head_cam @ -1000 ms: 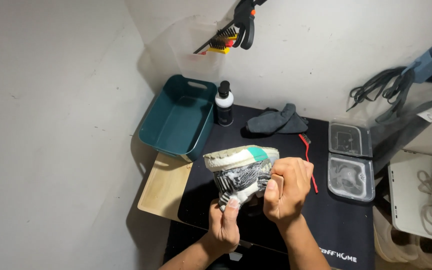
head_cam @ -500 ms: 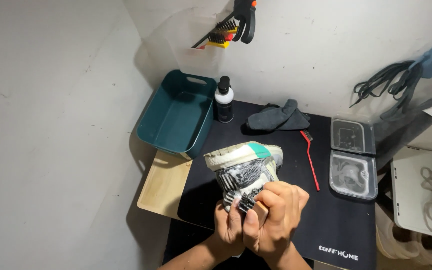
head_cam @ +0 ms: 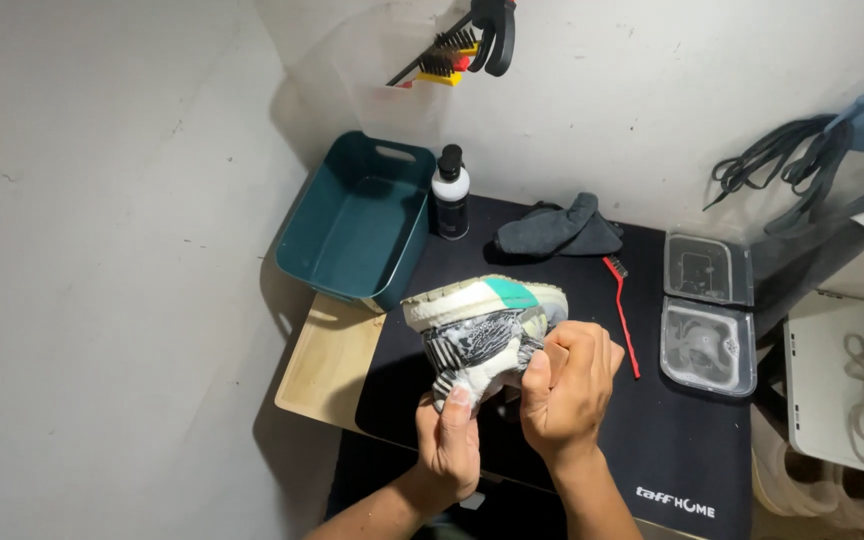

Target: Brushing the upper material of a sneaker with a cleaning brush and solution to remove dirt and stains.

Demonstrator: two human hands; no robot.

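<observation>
Hands point(head_cam: 452, 440) point(head_cam: 567, 395) pinch sneaker point(head_cam: 482, 325) in closed grip; teal bin point(head_cam: 357, 225) holds nothing.

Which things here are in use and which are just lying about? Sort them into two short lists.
In use: sneaker, gripped by the left hand; right hand closed in a fist against it.

Lying about: teal tub, pump bottle, dark cloth, red brush, two clear containers.
</observation>
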